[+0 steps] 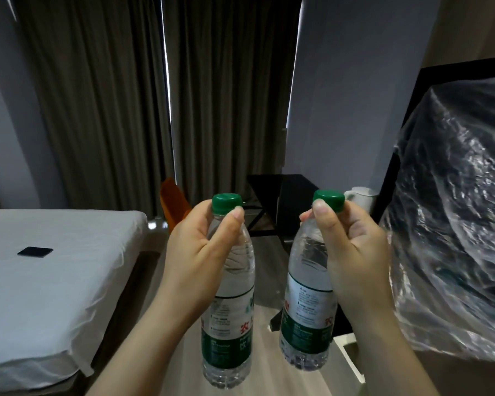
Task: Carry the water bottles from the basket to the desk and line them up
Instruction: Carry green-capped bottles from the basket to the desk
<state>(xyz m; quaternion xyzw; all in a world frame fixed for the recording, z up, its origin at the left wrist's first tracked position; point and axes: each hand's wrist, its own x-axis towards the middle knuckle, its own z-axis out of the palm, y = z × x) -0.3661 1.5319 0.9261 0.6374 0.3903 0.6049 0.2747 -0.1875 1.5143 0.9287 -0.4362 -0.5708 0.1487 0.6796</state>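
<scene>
Two water bottles are in hand, one each, both off any surface and hanging over the wood floor (pixel 257 281). Basket is not in view.

Left hand (pixel 200 252) grips the left bottle (pixel 229 324) at neck and shoulder, thumb tip just under the green cap (pixel 227 202). Right hand (pixel 352 247) grips the right bottle (pixel 306 310) the same way, thumb against its cap (pixel 329 200).

Long axes are near vertical, caps up. The right bottle leans slightly, base toward the left one. The bottles are near each other, not touching.

A dark table (pixel 283 190), probably the desk, lies straight ahead and a touch right, well apart from the hands. The right hand looks the nearer.

Around it:
- orange chair (pixel 172 207) left of the table
- white kettle (pixel 360 192) behind the right hand
- clear plastic sheeting (pixel 455 224) over a dark bulk, close on the right
- bed (pixel 55 267) on the left, with a dark phone (pixel 35 251) on it

The sheeting crowds the right elbow. The floor lane between bed and sheeting looks passable.
</scene>
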